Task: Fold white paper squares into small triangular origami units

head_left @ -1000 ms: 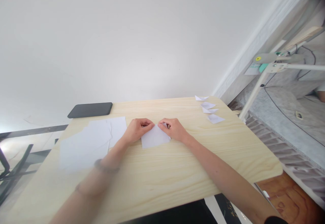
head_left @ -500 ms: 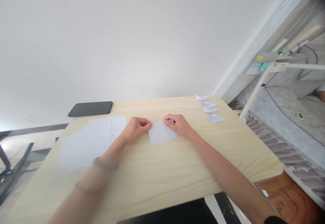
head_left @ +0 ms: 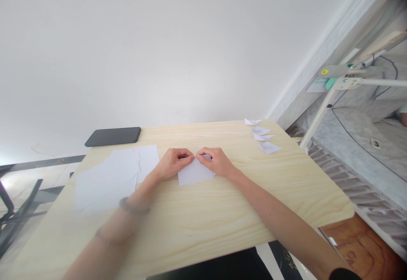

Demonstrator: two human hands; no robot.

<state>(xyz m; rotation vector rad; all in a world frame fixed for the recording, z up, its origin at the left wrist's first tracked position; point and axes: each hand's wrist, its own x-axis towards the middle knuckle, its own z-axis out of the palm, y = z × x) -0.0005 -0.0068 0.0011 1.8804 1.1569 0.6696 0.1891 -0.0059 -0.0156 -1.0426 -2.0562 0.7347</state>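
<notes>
A small white sheet of paper [head_left: 195, 174] lies near the middle of the table, its far edge between my two hands. My left hand [head_left: 174, 162] pinches that far edge with thumb and index finger. Close beside it, my right hand [head_left: 215, 161] pinches the same edge, the fingertips of both hands almost touching. Part of the paper's far side is hidden under the fingers. To the left of my left hand lie several larger white paper sheets [head_left: 111, 176], overlapping, some with uneven edges.
Several small folded paper pieces [head_left: 270, 147] stand in a row at the table's far right. A black phone [head_left: 113, 136] lies at the far left edge. The wooden table [head_left: 222, 220] meets a white wall [head_left: 190, 59]. A white metal frame [head_left: 324, 110] rises to the right.
Both hands have come closer together along the paper's far edge. The paper has shifted slightly left and toward me, and my left hand now overlaps its far left corner.
</notes>
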